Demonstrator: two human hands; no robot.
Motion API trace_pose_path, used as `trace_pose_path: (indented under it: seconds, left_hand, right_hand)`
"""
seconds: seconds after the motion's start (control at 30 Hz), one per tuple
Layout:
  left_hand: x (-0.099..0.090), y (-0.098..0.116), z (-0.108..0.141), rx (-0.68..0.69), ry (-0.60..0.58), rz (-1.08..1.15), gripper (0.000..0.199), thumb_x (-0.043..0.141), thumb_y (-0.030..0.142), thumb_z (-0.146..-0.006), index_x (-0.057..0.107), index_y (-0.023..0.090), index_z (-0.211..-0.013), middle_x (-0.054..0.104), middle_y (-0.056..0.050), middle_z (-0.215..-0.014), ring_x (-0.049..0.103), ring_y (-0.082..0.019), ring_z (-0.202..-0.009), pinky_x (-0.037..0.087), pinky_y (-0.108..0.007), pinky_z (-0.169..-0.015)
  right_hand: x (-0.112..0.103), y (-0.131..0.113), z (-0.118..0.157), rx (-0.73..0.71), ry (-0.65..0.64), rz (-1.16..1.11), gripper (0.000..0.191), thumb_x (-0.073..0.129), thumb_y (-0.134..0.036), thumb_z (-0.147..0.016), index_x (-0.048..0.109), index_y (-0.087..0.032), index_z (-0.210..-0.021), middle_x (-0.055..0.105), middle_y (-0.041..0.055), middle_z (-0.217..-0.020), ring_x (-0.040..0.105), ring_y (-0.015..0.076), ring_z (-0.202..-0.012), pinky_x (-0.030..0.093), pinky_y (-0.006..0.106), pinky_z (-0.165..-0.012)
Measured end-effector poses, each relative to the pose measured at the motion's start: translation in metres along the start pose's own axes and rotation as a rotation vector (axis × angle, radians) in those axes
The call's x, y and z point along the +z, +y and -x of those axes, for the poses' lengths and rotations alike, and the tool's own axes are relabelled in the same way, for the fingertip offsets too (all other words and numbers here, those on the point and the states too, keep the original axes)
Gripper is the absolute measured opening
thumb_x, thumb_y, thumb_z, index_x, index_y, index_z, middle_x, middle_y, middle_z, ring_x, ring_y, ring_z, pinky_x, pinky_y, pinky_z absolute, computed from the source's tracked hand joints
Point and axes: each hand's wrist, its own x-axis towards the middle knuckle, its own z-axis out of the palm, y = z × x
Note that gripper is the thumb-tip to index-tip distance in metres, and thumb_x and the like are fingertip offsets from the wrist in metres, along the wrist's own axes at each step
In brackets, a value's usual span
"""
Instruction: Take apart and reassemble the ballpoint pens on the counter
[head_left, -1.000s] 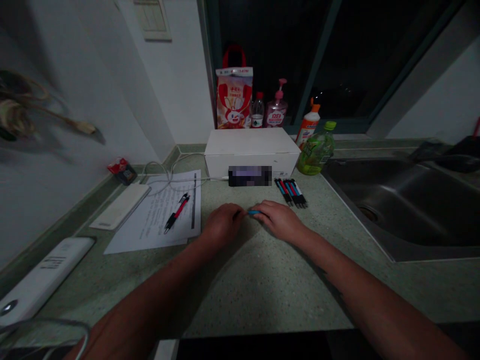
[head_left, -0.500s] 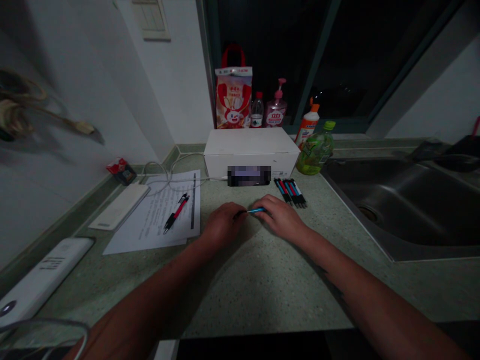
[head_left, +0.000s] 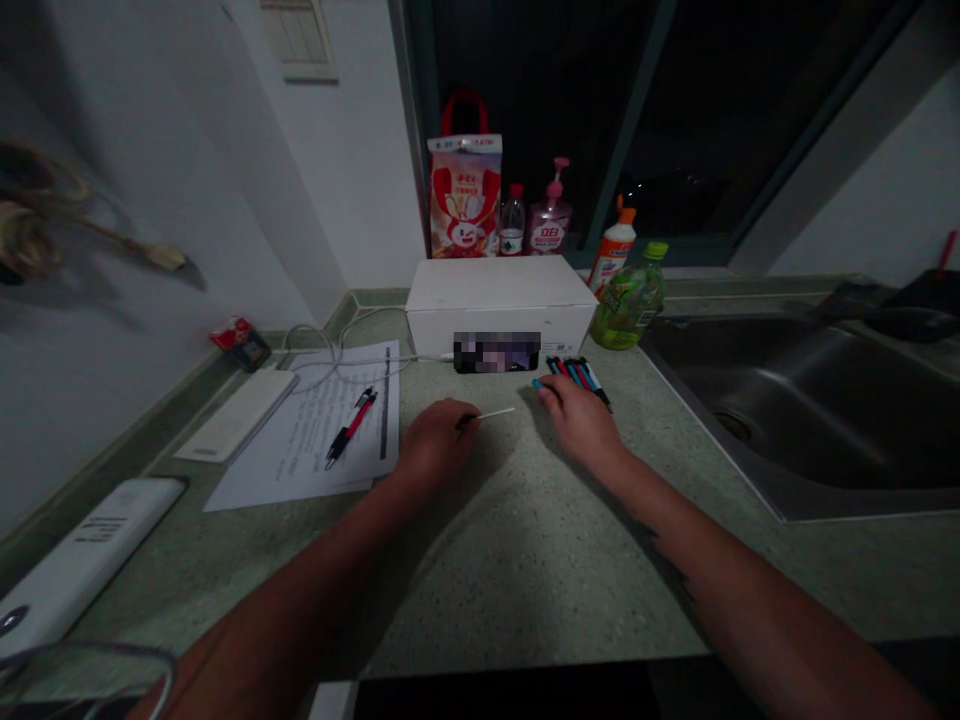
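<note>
My left hand (head_left: 436, 438) is closed on the black grip section of a pen (head_left: 466, 421), and a thin pale refill (head_left: 496, 412) sticks out of it to the right. Between the fingers of my right hand (head_left: 585, 420) is a blue pen barrel (head_left: 537, 384), mostly hidden; its end shows at the fingertips. The two pen parts are apart. Just behind my right hand lies a row of several pens (head_left: 592, 376) in blue, red and white with black grips. To the left, a red and black pen (head_left: 352, 428) rests on printed paper (head_left: 300, 440).
A phone (head_left: 496, 354), its screen blurred, leans on a white box (head_left: 502, 290). Bottles, including a green one (head_left: 634, 300), and a bag (head_left: 465, 200) stand behind. A sink (head_left: 810, 400) is at right. A white power bank (head_left: 236, 415) and power strip (head_left: 90, 550) lie left.
The blue barrel has come away from the grip section, baring the refill. My right hand has moved right and back towards the row of pens; my left hand has shifted slightly left.
</note>
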Motion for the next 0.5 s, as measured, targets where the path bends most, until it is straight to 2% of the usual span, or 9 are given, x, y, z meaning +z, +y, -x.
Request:
trace_pose_path:
  seconds: [0.1, 0.17, 0.23, 0.33, 0.4, 0.5]
  left_hand:
    - [0.005, 0.003, 0.004, 0.123, -0.1, -0.028, 0.016, 0.063, 0.018, -0.095, 0.077, 0.019, -0.102, 0.075, -0.009, -0.103, 0.068, -0.026, -0.1, 0.051, -0.041, -0.094]
    - [0.008, 0.006, 0.007, 0.145, -0.117, -0.03, 0.013, 0.067, 0.017, -0.093, 0.077, 0.019, -0.101, 0.075, -0.009, -0.103, 0.068, -0.026, -0.101, 0.05, -0.042, -0.096]
    - [0.009, 0.008, 0.008, 0.115, -0.075, 0.01, 0.015, 0.07, 0.017, -0.09, 0.076, 0.018, -0.103, 0.074, -0.009, -0.103, 0.067, -0.026, -0.101, 0.051, -0.042, -0.095]
    - [0.011, 0.011, 0.008, 0.002, -0.009, 0.203, 0.027, 0.071, 0.019, -0.089, 0.072, 0.018, -0.116, 0.075, -0.007, -0.102, 0.068, -0.022, -0.093, 0.054, -0.037, -0.087]
    - [0.011, 0.012, 0.006, -0.064, -0.05, 0.37, 0.029, 0.068, 0.021, -0.09, 0.069, 0.018, -0.119, 0.076, -0.005, -0.098, 0.069, -0.02, -0.087, 0.055, -0.034, -0.082]
    - [0.009, 0.013, 0.004, -0.093, -0.152, 0.511, 0.024, 0.066, 0.021, -0.09, 0.072, 0.018, -0.114, 0.078, -0.004, -0.098, 0.071, -0.02, -0.087, 0.055, -0.032, -0.081]
  right_hand:
    - [-0.001, -0.001, 0.001, -0.117, 0.012, -0.052, 0.024, 0.054, -0.03, -0.105, 0.073, -0.02, -0.116, 0.077, 0.0114, -0.112, 0.072, 0.0286, -0.1, 0.054, 0.04, -0.086]
    - [-0.003, -0.004, 0.001, -0.237, -0.001, -0.074, 0.023, 0.055, -0.032, -0.106, 0.074, -0.021, -0.114, 0.076, 0.0102, -0.109, 0.07, 0.0269, -0.102, 0.053, 0.039, -0.089]
    - [-0.004, -0.008, 0.002, -0.343, -0.009, -0.066, 0.022, 0.056, -0.033, -0.106, 0.075, -0.022, -0.112, 0.074, 0.0093, -0.105, 0.067, 0.0256, -0.101, 0.051, 0.039, -0.09]
    - [-0.006, -0.016, 0.003, -0.462, -0.002, 0.009, 0.02, 0.059, -0.031, -0.104, 0.077, -0.024, -0.11, 0.072, 0.0093, -0.105, 0.063, 0.0257, -0.101, 0.048, 0.04, -0.092]
    - [-0.008, -0.023, 0.004, -0.529, -0.019, 0.058, 0.018, 0.061, -0.027, -0.103, 0.078, -0.025, -0.11, 0.072, 0.0098, -0.108, 0.061, 0.0266, -0.103, 0.046, 0.042, -0.094]
    - [-0.009, -0.031, 0.005, -0.609, -0.07, 0.062, 0.023, 0.06, -0.02, -0.103, 0.077, -0.028, -0.117, 0.071, 0.01, -0.115, 0.059, 0.0279, -0.108, 0.044, 0.045, -0.098]
